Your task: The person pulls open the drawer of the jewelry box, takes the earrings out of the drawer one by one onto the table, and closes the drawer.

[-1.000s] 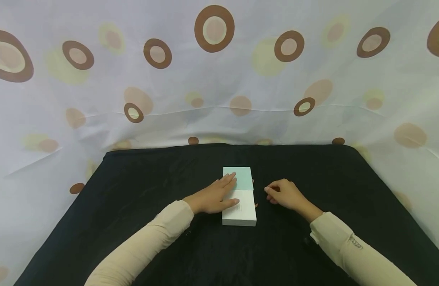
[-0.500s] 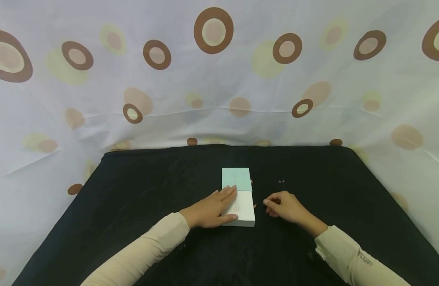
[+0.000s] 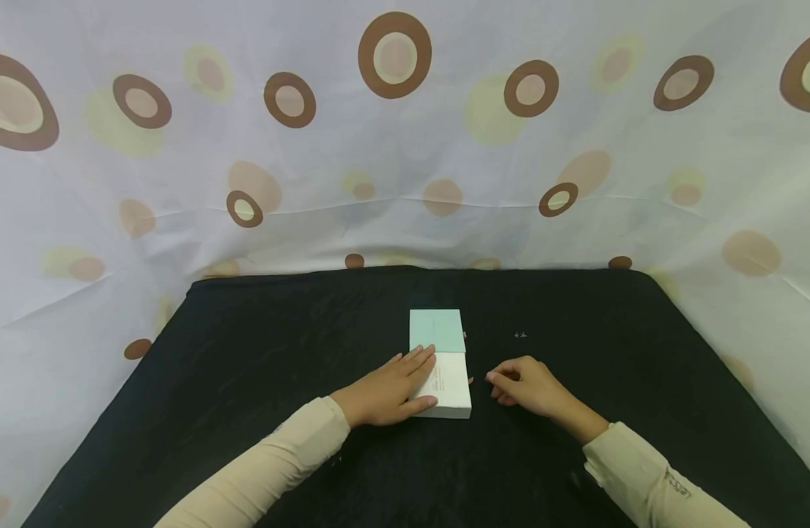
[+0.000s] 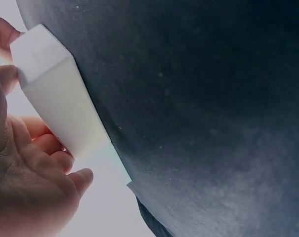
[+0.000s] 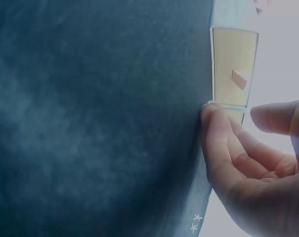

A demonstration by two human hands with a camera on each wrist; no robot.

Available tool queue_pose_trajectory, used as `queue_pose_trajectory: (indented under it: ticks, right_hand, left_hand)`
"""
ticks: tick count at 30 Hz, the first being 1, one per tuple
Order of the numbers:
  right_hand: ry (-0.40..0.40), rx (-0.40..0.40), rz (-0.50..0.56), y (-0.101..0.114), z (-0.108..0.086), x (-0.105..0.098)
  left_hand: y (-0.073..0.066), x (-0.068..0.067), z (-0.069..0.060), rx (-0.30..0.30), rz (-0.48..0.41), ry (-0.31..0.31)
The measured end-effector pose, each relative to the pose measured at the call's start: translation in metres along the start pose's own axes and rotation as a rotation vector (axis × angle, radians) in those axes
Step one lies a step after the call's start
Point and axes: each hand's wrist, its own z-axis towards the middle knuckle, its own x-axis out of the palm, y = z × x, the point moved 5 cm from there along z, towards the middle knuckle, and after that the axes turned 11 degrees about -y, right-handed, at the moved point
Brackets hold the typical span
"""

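Nearest me, the left hand (image 3: 388, 390) rests flat across the white-and-mint box (image 3: 454, 383), its fingers straight and the thumb apart. Just right of the box, I have the right hand (image 3: 535, 385) with fingers loosely bent, thumb apart from them. The box lies lengthwise on the black-covered worktop (image 3: 312, 330), its mint end farther off. Beyond the right hand are two small star shapes (image 5: 197, 217), then a spotted curtain (image 3: 391, 150).

Long cream sleeves (image 3: 246, 469) with loose cuffs (image 3: 325, 429); the right sleeve (image 3: 662, 506) bears a dark marking (image 3: 678, 484), too small to read, behind its cuff
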Motion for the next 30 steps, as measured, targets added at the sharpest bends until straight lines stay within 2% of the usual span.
queue_pose_trajectory:
  ticks: [9,18,30]
  right_hand:
    - [0.008,-0.029,0.006,0.008,0.004,0.007]
    - [0.032,-0.047,-0.047,0.019,0.012,0.011]
    - [0.078,-0.034,-0.082,0.013,0.017,0.028]
  left_hand:
    - [0.0,-0.002,0.0,-0.001,0.018,0.0]
    - [-0.002,-0.003,0.001,-0.001,0.017,-0.005]
    - [-0.002,-0.002,0.0,0.006,0.042,-0.011]
